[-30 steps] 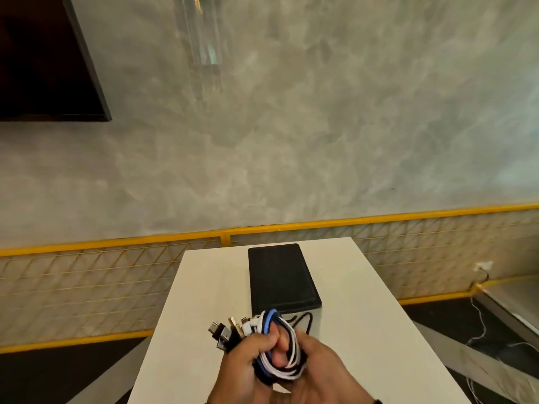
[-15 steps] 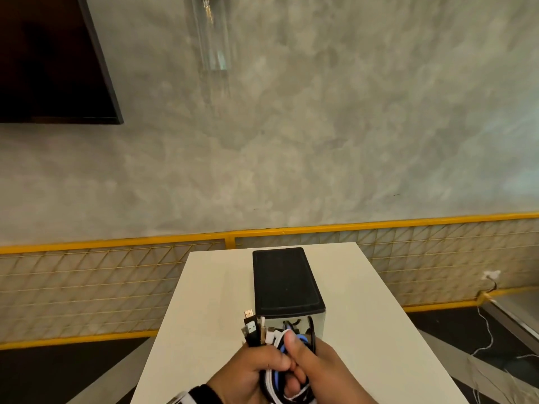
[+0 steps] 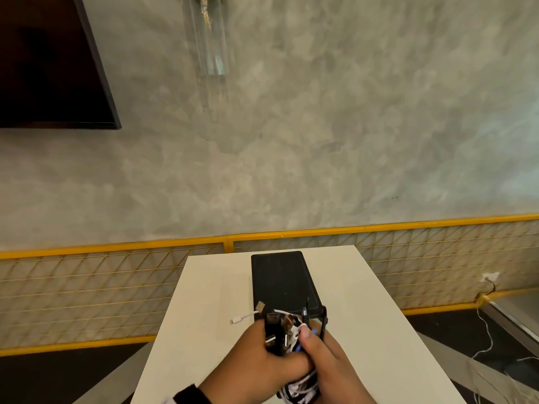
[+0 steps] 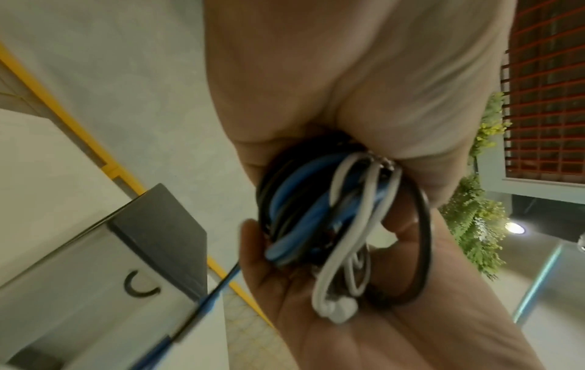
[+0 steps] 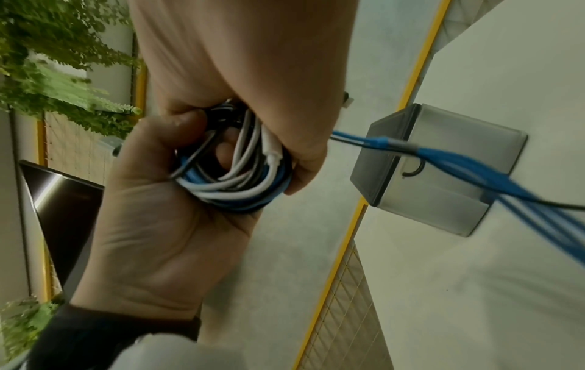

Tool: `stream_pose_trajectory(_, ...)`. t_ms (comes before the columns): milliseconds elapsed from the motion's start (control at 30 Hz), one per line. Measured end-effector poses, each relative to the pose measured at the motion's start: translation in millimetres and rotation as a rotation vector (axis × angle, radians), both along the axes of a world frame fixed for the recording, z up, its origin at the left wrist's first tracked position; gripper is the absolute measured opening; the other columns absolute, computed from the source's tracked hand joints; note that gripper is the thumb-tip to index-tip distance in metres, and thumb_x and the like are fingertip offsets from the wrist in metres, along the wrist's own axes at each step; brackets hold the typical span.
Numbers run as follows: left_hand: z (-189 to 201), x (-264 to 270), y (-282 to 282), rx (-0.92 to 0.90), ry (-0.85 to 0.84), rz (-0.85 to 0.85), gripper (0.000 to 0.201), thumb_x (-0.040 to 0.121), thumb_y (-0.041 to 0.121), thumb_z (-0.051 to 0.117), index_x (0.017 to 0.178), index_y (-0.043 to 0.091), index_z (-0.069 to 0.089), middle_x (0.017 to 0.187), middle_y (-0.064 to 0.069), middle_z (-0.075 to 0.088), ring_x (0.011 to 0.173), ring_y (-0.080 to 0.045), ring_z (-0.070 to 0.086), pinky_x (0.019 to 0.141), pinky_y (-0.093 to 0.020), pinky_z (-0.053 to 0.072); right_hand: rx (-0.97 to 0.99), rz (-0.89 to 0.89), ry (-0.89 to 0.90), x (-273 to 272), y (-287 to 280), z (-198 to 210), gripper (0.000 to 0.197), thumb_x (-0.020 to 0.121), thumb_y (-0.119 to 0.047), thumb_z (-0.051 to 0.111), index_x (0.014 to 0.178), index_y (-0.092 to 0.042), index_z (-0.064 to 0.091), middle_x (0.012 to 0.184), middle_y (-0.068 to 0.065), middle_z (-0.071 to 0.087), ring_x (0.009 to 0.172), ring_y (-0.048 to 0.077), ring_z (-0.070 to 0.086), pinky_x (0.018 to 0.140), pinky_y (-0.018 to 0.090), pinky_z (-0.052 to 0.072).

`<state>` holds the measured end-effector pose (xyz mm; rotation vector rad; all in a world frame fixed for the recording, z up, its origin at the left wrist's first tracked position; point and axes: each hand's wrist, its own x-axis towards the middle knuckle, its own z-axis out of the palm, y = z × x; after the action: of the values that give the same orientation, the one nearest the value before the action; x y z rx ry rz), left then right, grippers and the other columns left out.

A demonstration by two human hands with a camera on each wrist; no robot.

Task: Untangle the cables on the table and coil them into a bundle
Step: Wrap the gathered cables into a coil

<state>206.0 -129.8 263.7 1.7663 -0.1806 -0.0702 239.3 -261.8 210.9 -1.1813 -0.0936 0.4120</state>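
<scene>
Both hands close around one bundle (image 3: 284, 336) of coiled cables, held above the near end of the table (image 3: 204, 316). The left hand (image 3: 256, 363) has its fingers wrapped round the coil from the left, and the right hand (image 3: 329, 360) grips it from the right with its thumb laid along the top, pointing away from the person. The bundle's long axis runs roughly from the person toward the far wall: the plugs (image 3: 274, 322) stick out of the far end beyond the fingers, and white loops (image 3: 297, 389) spill out of the near end below the wrists. In the left wrist view the coil (image 4: 332, 212) shows black, blue and white turns lying side by side between the two palms. In the right wrist view blue strands (image 5: 475, 165) run out from the fist across the picture; where they end is blurred and I cannot tell.

One white plug end (image 3: 240, 319) pokes out to the left of the left hand, just above or on the tabletop. Just beyond the hands stands a box (image 3: 283, 281) with a black lid, its long side pointing away from them; its near face is just past the plugs. Bare tabletop lies on both sides of the hands, with the table's edges well apart from them left and right.
</scene>
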Motion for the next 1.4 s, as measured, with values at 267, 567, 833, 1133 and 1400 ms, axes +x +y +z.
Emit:
stream_pose_trajectory(267,-2,3,15,0.123,0.040,-0.063,0.038,0.082,0.007,0.060,0.110,0.030,0.072,0.105,0.002,0.076,0.105,-0.017,0.069,0.098,-0.039,0.053,-0.295,-0.056,-0.215,8,2,-6,0.044,0.068,-0.041,0.074,0.107,-0.020,0.070,0.089,-0.008,0.078,0.084,0.002,0.071,0.073,0.014,0.052)
stream_pose_trajectory(567,-21,-1,5,0.847,-0.166,0.345,0.030,0.066,0.066,0.049,0.082,0.041,0.052,0.102,0.023,0.041,0.102,-0.002,0.047,0.090,-0.024,0.037,-0.407,-0.141,-0.246,11,-3,-6,0.012,0.080,-0.032,0.077,0.091,-0.028,0.073,0.083,-0.010,0.077,0.081,0.004,0.071,0.067,0.015,0.050)
stream_pose_trajectory(833,-24,10,16,0.146,-0.089,-0.006,0.031,0.082,0.009,0.070,0.105,0.020,0.052,0.082,0.017,0.067,0.082,0.003,0.065,0.081,-0.015,0.048,-0.386,-0.080,-0.264,10,0,-2,0.020,0.081,-0.036,0.074,0.099,-0.027,0.073,0.088,-0.008,0.078,0.082,0.001,0.071,0.069,0.014,0.051)
stream_pose_trajectory(1133,-48,22,15,-0.030,0.044,0.019,0.084,0.071,0.004,0.078,0.135,0.036,0.034,0.094,0.001,0.066,0.084,-0.010,0.070,0.078,-0.027,0.055,-0.370,0.059,-0.272,16,-9,-5,0.042,0.071,-0.055,0.066,0.098,-0.024,0.075,0.089,0.002,0.078,0.081,0.015,0.073,0.072,0.028,0.057)
stream_pose_trajectory(1400,-38,21,19,-0.057,0.023,-0.040,0.030,0.070,0.004,0.077,0.096,0.010,0.061,0.091,-0.014,0.065,0.089,-0.024,0.067,0.088,-0.052,0.053,-0.412,0.056,-0.317,17,-12,-6,0.038,0.072,-0.053,0.062,0.093,-0.024,0.074,0.082,0.000,0.076,0.076,0.014,0.072,0.070,0.026,0.056)
